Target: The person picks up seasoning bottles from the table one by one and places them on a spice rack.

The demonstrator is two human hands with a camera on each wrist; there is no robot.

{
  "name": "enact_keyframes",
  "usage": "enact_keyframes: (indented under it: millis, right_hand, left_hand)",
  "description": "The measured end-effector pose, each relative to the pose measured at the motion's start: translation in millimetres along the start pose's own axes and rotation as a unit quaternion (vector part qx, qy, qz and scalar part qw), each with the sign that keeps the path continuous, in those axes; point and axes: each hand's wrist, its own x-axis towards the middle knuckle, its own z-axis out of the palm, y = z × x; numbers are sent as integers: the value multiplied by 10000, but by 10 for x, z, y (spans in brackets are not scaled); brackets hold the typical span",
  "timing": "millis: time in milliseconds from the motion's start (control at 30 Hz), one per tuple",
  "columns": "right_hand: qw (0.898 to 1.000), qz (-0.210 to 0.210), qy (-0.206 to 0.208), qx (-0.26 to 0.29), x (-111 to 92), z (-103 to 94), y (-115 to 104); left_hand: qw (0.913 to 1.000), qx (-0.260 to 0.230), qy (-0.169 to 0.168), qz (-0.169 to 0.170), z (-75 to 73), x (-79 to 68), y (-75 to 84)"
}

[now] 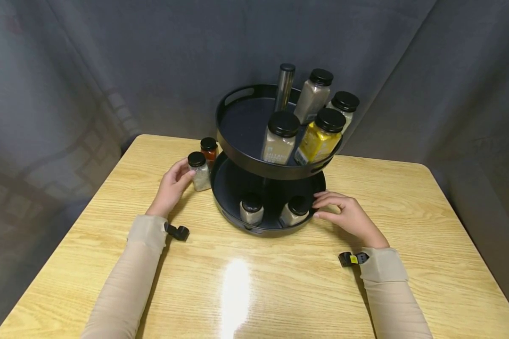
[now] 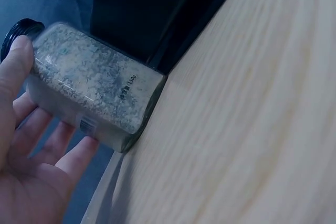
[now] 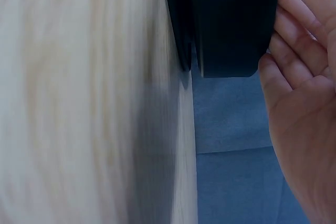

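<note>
In the head view, my left hand (image 1: 172, 183) holds a clear square spice jar (image 1: 201, 177) with a black lid and pale flakes inside. Close up in the left wrist view, the thumb lies at the neck of the jar (image 2: 94, 80) and the fingers go round its far side. A two-tier black round rack (image 1: 242, 221) stands right of the jar. The right hand (image 1: 343, 212) touches the lower tier's right rim with its fingertips. From the right wrist, its gently bent fingers (image 3: 294, 51) lie against the dark outer wall (image 3: 231, 30).
A jar of reddish spice (image 1: 209, 153) stands behind the held jar. Several jars, one with yellow contents (image 1: 318, 143), and a slim metallic cylinder (image 1: 284, 87) occupy the upper tier. Two jars sit at the lower tier's front. Grey curtains (image 1: 174, 56) hang behind the wooden table (image 1: 280, 282).
</note>
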Motion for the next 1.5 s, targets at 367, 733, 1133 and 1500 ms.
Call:
enact_keyframes:
  millis: [367, 733, 1133, 1500]
  right_hand:
    - [10000, -8, -29, 7, 8, 0, 10]
    - [10000, -28, -42, 37, 0, 0, 8]
    - [10000, 47, -53, 66, 4, -5, 16]
    - [10000, -40, -8, 20, -11, -7, -2]
  left_hand:
    - [9994, 258, 65, 199, -43, 64, -211]
    - [9977, 597, 129, 293, -81, 57, -78]
    - [9967, 600, 188, 507, -113, 28, 53]
    - [9967, 438, 218, 644, -118, 12, 205]
